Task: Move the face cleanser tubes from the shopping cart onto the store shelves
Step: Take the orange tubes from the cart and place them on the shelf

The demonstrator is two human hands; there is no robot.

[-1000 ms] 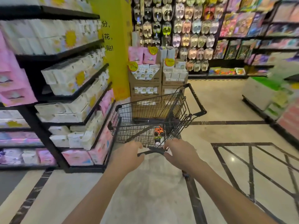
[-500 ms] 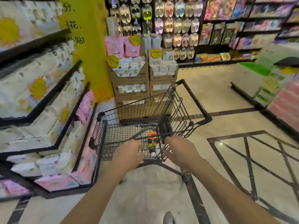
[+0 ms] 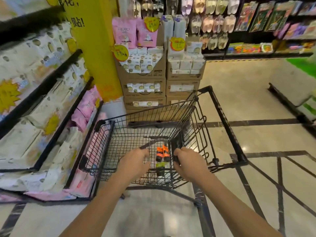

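Observation:
A black wire shopping cart (image 3: 220, 113) stands in front of me, its thick handle bar on the right side. On its floor lie face cleanser tubes: two orange ones (image 3: 162, 152), and a green-yellow one (image 3: 160, 165) just nearer to me. My left hand (image 3: 135, 163) reaches over the cart's near rim with its fingers stretched towards the tubes, a short way left of them, holding nothing. My right hand (image 3: 188, 161) grips a black part of the cart's wall just right of the tubes. Store shelves (image 3: 56, 77) with white and pink packs stand to the left.
A yellow pillar (image 3: 95, 53) and stacked cardboard boxes (image 3: 143, 88) of white packs stand right behind the cart. Racks of slippers and packaged goods (image 3: 256, 16) line the back wall. Another display base (image 3: 290, 105) sits at the right. Tiled floor lies open to the right.
The cart has swung left and now stands closer to the shelves and boxes. My left hand has left the rim and stretched into the basket. My right hand stays on the cart.

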